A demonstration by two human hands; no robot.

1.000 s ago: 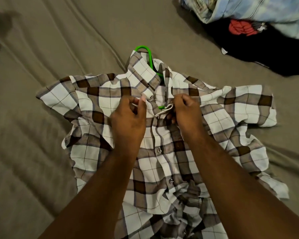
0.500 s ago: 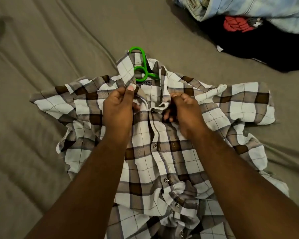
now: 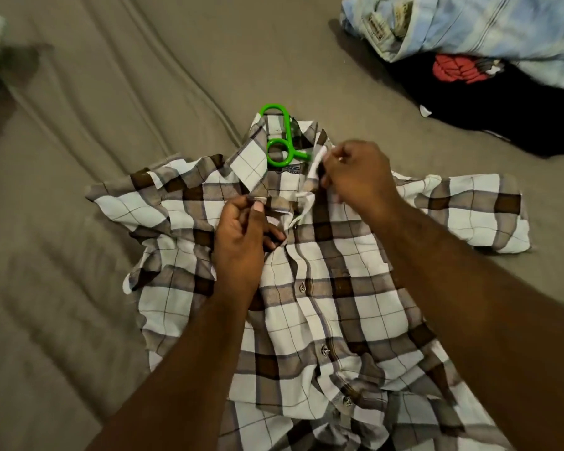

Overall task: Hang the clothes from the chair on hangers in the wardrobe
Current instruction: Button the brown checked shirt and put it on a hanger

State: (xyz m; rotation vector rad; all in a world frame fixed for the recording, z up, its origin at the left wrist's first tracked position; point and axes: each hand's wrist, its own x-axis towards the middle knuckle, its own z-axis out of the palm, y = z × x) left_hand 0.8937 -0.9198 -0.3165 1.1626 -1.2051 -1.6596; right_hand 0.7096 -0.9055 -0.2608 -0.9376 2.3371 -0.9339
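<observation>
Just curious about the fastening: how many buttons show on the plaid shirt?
3, down the front of the plaid shirt: upper button, middle button, lower button. Others may be hidden in the folds.

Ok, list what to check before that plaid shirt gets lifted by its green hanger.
1. Hanger inside the shirt: ok, the green hanger hook rises out of the plaid shirt neck.
2. Hook free to grab: ok, nothing covers it.
3. Lower buttons closed: ok, three look fastened.
4. Top button: cannot tell, folded fabric hides it.
5. Collar neat: not ok, its right side is bunched in the right hand.
6. One of the hands on the hook: not ok, the left hand pinches the placket edge instead.
</observation>
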